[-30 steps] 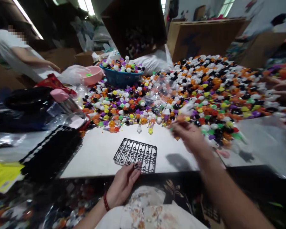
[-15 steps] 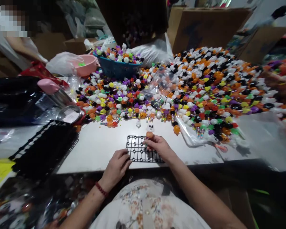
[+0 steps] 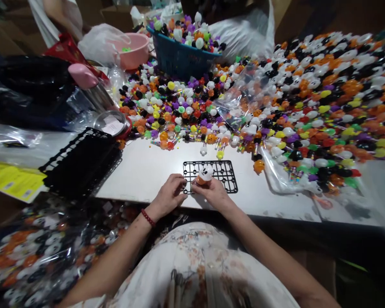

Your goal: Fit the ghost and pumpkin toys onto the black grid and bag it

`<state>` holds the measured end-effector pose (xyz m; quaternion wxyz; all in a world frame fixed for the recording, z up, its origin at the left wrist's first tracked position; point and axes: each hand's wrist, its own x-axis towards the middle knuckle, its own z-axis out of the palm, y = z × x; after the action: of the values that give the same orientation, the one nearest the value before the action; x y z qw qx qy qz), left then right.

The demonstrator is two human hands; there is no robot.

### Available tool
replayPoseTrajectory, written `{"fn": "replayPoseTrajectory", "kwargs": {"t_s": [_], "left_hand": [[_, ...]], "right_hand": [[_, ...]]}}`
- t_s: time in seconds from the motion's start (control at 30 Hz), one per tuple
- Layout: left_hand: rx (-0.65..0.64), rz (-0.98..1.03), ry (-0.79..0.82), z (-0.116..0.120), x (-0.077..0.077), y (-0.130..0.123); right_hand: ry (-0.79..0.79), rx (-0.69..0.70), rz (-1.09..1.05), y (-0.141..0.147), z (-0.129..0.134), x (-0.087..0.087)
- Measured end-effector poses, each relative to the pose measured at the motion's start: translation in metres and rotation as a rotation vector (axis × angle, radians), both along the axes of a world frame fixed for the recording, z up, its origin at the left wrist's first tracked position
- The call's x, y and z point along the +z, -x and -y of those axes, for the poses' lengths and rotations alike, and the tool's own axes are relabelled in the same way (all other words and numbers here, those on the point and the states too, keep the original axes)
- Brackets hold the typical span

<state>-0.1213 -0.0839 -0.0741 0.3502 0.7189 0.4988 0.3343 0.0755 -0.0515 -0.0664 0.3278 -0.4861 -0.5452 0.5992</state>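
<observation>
A black plastic grid (image 3: 224, 175) lies flat on the white table (image 3: 141, 171) in front of me. My right hand (image 3: 211, 191) is closed on a small toy (image 3: 206, 172) with a white ghost-like head and an orange part below it, over the left half of the grid. At the grid's left edge is my left hand (image 3: 173, 191), its fingers curled against the frame as if pinching its edge. The fingertips of both hands are close together, and what lies between them is too small to tell.
Small colourful toys (image 3: 186, 102) are heaped across the back and right. Behind stand a blue basket (image 3: 182, 55) and a pink basin (image 3: 136, 51). Stacked black grids (image 3: 80, 164) lie left, near a pink-topped bottle (image 3: 83, 77). A plastic bag (image 3: 276, 175) sits right.
The view has tilted down and shifted left. My right hand has brought the white-headed toy lower and toward the grid's left side, nearer my left hand.
</observation>
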Motion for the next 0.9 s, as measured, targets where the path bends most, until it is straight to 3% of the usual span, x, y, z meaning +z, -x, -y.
{"fn": "replayPoseTrajectory", "kwargs": {"t_s": [0.2,0.53,0.67,0.8,0.9], "left_hand": [[-0.015,0.007,-0.011,-0.005,0.0,-0.001],[-0.058,0.027,0.005,-0.007,-0.002,0.005],[-0.047,0.05,0.001,-0.006,-0.002,0.003],[-0.037,0.057,-0.01,-0.006,-0.002,0.002],[-0.03,0.048,-0.019,-0.006,-0.003,0.001]], "right_hand": [[-0.167,0.048,0.216,0.013,0.01,-0.013],[-0.348,0.047,0.349,0.015,0.017,-0.005],[-0.217,0.018,0.285,0.017,0.016,-0.003],[0.113,-0.003,0.004,0.018,0.011,0.005],[0.189,0.013,-0.129,0.014,0.007,0.014]]}}
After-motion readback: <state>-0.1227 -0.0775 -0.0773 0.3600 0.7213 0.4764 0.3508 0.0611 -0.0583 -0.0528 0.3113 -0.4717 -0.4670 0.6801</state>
